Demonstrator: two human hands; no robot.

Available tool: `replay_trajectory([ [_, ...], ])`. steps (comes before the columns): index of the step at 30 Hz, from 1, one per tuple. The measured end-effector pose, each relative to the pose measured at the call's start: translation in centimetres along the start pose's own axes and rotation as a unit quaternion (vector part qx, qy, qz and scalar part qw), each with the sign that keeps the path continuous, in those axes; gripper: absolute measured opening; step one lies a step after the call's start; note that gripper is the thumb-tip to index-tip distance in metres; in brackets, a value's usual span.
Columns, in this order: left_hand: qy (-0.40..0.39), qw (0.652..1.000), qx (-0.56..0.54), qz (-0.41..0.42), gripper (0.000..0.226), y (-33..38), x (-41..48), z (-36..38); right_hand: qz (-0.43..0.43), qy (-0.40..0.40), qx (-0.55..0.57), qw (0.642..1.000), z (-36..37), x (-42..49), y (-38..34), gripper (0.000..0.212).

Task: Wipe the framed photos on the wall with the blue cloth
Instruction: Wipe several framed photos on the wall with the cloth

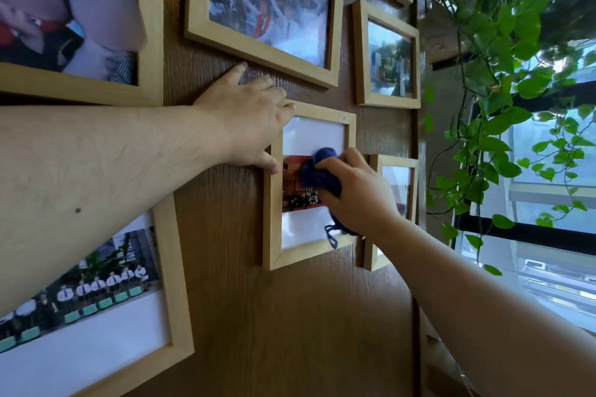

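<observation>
right hand (358, 193) grips one blue cloth (317, 172) against one of seven framed photos (309, 184); left hand (248, 119) flat, fingers spread.

The single head-worn camera is looking forward, close to the wooden wall (258, 316), facing it at a slant, with the window (548, 171) lying right of that wall.
</observation>
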State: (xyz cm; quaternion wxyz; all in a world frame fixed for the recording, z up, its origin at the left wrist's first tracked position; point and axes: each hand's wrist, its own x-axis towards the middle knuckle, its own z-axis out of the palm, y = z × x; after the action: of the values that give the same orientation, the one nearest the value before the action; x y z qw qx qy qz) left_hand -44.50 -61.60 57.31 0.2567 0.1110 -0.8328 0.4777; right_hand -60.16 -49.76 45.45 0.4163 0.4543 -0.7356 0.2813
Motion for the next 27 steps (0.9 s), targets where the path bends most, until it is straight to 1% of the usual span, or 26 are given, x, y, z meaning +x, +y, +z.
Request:
replay_trajectory([
  [2,0.0,1.0,0.002,0.002,0.102,0.0,0.0,0.0,-0.065,-0.001,0.013,0.998,-0.1,-0.1,-1.4,0.041],
  [4,0.001,1.0,0.003,0.003,0.102,0.0,-0.1,-0.1,-0.087,0.006,0.011,0.996,0.0,-0.2,-1.7,0.041],
  [6,0.0,1.0,0.002,0.001,0.101,0.0,-0.1,-0.2,-0.062,0.013,0.014,0.998,0.3,-0.4,-0.7,0.04],
  [10,0.002,1.0,0.0,0.002,0.101,-0.1,-0.1,-0.1,0.057,0.013,0.0,0.998,1.2,-1.3,2.2,0.036],
  [12,0.003,1.0,0.001,-0.001,0.101,-0.1,-0.1,0.0,0.073,0.009,0.0,0.997,1.4,-1.6,2.5,0.034],
  [14,0.005,1.0,0.001,-0.005,0.101,0.0,-0.1,0.0,0.039,0.001,0.018,0.999,1.4,-1.8,1.4,0.037],
  [17,0.006,1.0,0.003,-0.008,0.1,0.2,-0.1,0.0,-0.057,-0.002,0.052,0.997,1.3,-2.1,-0.9,0.04],
  [18,0.006,1.0,0.004,-0.007,0.1,0.2,-0.1,0.0,-0.078,-0.003,0.052,0.996,1.3,-2.2,-1.2,0.04],
  [19,0.006,1.0,0.004,-0.007,0.101,0.2,0.0,0.0,-0.081,-0.006,0.05,0.995,1.4,-2.2,-1.2,0.04],
  [20,0.005,1.0,0.004,-0.006,0.101,0.2,-0.1,0.0,-0.065,-0.007,0.048,0.997,1.5,-2.3,-0.8,0.04],
  [24,0.005,1.0,-0.001,-0.005,0.101,0.0,-0.1,0.0,0.045,-0.016,0.009,0.999,2.2,-3.5,1.8,0.038],
  [25,0.003,1.0,0.0,-0.003,0.101,0.1,-0.1,0.0,0.058,-0.023,-0.001,0.998,2.4,-3.8,2.1,0.037],
  [27,0.002,1.0,0.001,-0.002,0.101,0.1,0.0,0.0,0.052,-0.035,0.006,0.998,2.5,-4.4,1.7,0.038],
])
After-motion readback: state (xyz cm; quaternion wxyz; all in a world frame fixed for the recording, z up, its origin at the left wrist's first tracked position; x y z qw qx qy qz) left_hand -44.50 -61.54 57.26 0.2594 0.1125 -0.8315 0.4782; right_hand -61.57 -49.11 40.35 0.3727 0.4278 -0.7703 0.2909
